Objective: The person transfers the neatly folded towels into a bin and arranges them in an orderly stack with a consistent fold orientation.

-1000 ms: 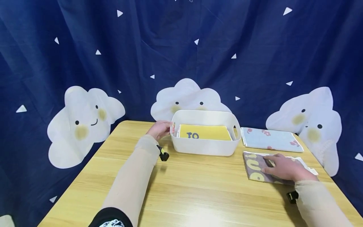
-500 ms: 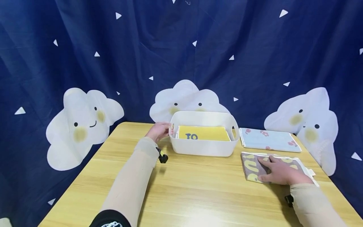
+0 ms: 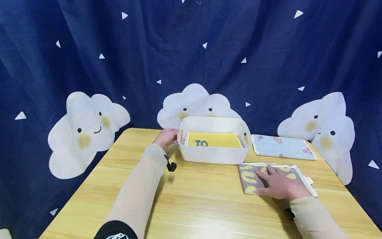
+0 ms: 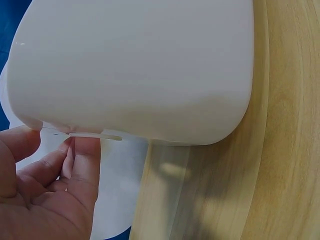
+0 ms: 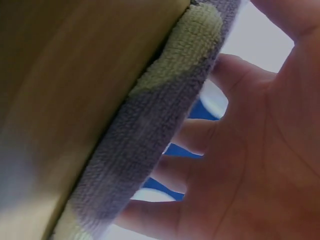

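A white plastic basket (image 3: 213, 156) stands at the back of the table, with a folded yellow cloth (image 3: 223, 139) inside it. My left hand (image 3: 167, 137) grips the basket's left end; in the left wrist view its fingertips (image 4: 85, 155) hook into the handle slot. To the right, a folded purple-grey towel with yellow patterns (image 3: 248, 181) lies flat, its left corner close to the basket's front right. On top of it rests my right hand (image 3: 280, 186), fingers spread. The right wrist view shows the towel's thick edge (image 5: 135, 135) against the tabletop, fingers touching its upper side.
Behind the patterned towel lies a folded light-blue towel with pink flowers (image 3: 283, 147), right of the basket. Beyond the wooden table (image 3: 194, 199) hangs a dark blue curtain (image 3: 143, 59) with clouds. The table's right edge runs past the towels.
My right hand has slid the patterned towel left across the tabletop, nearer the basket. The left hand keeps its hold, and the basket stays where it was.
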The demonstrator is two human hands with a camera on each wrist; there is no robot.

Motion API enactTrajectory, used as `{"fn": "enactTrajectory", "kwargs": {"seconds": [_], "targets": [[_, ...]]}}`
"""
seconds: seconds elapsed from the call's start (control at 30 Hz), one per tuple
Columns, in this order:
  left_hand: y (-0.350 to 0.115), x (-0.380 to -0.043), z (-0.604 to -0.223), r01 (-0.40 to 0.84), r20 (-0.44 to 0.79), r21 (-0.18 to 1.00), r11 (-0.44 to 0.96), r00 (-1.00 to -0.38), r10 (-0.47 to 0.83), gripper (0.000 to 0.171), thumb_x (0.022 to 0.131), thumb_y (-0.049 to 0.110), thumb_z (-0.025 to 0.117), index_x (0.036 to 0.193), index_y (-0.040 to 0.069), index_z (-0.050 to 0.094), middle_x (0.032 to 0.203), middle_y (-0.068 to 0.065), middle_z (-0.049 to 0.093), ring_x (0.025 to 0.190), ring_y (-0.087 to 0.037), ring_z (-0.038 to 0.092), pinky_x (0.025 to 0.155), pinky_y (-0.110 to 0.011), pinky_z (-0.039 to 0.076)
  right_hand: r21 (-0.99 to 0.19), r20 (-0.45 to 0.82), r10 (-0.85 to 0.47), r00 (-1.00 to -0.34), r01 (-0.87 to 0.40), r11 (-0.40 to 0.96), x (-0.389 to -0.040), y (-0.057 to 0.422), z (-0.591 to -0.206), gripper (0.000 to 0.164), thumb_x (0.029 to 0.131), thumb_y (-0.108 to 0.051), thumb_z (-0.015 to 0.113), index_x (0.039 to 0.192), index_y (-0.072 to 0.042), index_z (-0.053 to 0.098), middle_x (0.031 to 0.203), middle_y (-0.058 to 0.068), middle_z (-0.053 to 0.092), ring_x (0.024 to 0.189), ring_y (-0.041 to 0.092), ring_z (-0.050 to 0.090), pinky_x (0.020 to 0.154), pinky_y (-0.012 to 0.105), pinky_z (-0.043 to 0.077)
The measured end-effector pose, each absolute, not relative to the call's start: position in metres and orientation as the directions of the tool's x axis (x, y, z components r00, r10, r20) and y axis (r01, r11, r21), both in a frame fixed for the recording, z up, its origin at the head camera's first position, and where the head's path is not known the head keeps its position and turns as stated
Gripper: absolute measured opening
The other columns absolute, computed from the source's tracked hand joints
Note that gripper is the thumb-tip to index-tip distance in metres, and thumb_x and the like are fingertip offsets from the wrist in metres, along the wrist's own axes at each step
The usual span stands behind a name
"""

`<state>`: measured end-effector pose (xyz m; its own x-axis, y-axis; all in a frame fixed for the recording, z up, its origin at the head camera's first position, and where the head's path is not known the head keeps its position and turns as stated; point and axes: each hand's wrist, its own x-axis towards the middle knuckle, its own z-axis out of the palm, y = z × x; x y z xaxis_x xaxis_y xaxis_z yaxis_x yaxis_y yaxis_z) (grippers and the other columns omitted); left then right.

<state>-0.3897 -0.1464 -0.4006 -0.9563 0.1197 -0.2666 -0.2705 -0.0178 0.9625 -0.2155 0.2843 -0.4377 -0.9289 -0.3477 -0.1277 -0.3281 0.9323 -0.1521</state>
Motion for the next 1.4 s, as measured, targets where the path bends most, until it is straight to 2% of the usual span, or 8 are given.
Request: {"fn": "enactTrajectory", "kwargs": {"seconds": [0.27,0.5,0.67,0.93,1.17,1.4], "targets": [[-0.145,-0.39,-0.401,-0.266,-0.262,0.964,-0.02,-0.959,0.108,0.033,0.099,0.011,0.045,0.127,-0.006,0.049,0.119,-0.027,0.052,0.105,-0.031,0.056,0.091,-0.036,0.046,-0.114,-0.178,-0.352,-0.919,-0.336,0.935,-0.205,0.244,-0.434,0.086,0.077,-0.073,0.05,0.143,-0.019,0.04,0.141,0.035,0.026,0.124,0.058,0.026,0.084,0.073,0.031],[-0.148,-0.395,-0.406,-0.261,-0.256,0.965,-0.03,-0.959,0.118,0.035,0.099,0.011,0.046,0.129,-0.007,0.048,0.12,-0.026,0.051,0.111,-0.034,0.053,0.089,-0.035,0.047,-0.093,-0.215,-0.355,-0.91,-0.343,0.935,-0.2,0.208,-0.431,0.073,0.087,-0.062,0.048,0.145,-0.019,0.037,0.141,0.036,0.025,0.125,0.058,0.025,0.089,0.07,0.029],[-0.147,-0.394,-0.407,-0.254,-0.252,0.967,-0.007,-0.961,0.111,0.032,0.099,0.013,0.047,0.125,-0.005,0.051,0.119,-0.023,0.053,0.106,-0.029,0.055,0.087,-0.033,0.048,-0.071,-0.221,-0.36,-0.906,-0.353,0.933,-0.196,0.182,-0.429,0.067,0.09,-0.054,0.05,0.145,-0.019,0.035,0.142,0.036,0.024,0.126,0.056,0.024,0.093,0.065,0.031],[-0.146,-0.395,-0.407,-0.254,-0.253,0.967,0.0,-0.962,0.107,0.034,0.099,0.013,0.046,0.128,-0.004,0.05,0.127,-0.021,0.051,0.108,-0.027,0.053,0.091,-0.035,0.045,-0.054,-0.215,-0.361,-0.907,-0.358,0.932,-0.195,0.14,-0.426,0.069,0.09,-0.055,0.05,0.146,-0.02,0.032,0.143,0.033,0.025,0.126,0.055,0.026,0.095,0.06,0.034],[-0.147,-0.394,-0.406,-0.259,-0.262,0.965,0.039,-0.962,0.083,0.034,0.099,0.017,0.047,0.127,-0.001,0.052,0.122,-0.017,0.053,0.109,-0.028,0.052,0.088,-0.032,0.047,-0.019,-0.191,-0.364,-0.912,-0.367,0.93,-0.2,0.101,-0.427,0.075,0.087,-0.062,0.048,0.146,-0.02,0.033,0.142,0.034,0.027,0.123,0.058,0.029,0.097,0.059,0.032],[-0.144,-0.392,-0.407,-0.237,-0.242,0.97,0.055,-0.967,0.086,0.034,0.099,0.017,0.047,0.125,-0.003,0.053,0.123,-0.018,0.053,0.109,-0.027,0.053,0.087,-0.032,0.048,-0.006,-0.174,-0.353,-0.919,-0.357,0.934,-0.204,0.077,-0.428,0.081,0.082,-0.069,0.048,0.147,-0.021,0.032,0.14,0.034,0.03,0.121,0.057,0.034,0.09,0.056,0.041]]}}
